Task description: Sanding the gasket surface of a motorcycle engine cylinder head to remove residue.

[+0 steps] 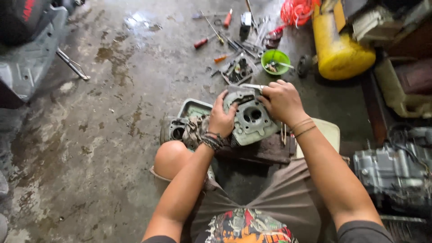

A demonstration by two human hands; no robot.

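Two bare hands hold one grey metal engine head (251,118) over the person's lap, above a dark block (265,150). The left hand (221,120) has its grip closed on the left edge of the engine head, thumb on top. The right hand (282,101) has its grip closed on the top right corner, and a thin silver tool (252,86) sticks out from under its fingers. Each wrist wears bands.

Down below is a grey concrete floor (112,112) with wet, dark patches and stains. One green tray (193,108) sits on the floor just behind the left hand, and one round metal part (174,130) with a rag lies beside it.

Farther back, many small tools lie spread on the floor. Two of them have red handles (200,43). One green bowl (276,61) sits near them. One big yellow tank (338,47) lies on the right, with one orange hose coil (297,10) next to it. One grey engine (396,173) sits at the right edge. Part of one grey scooter (27,58) shows at the top left.
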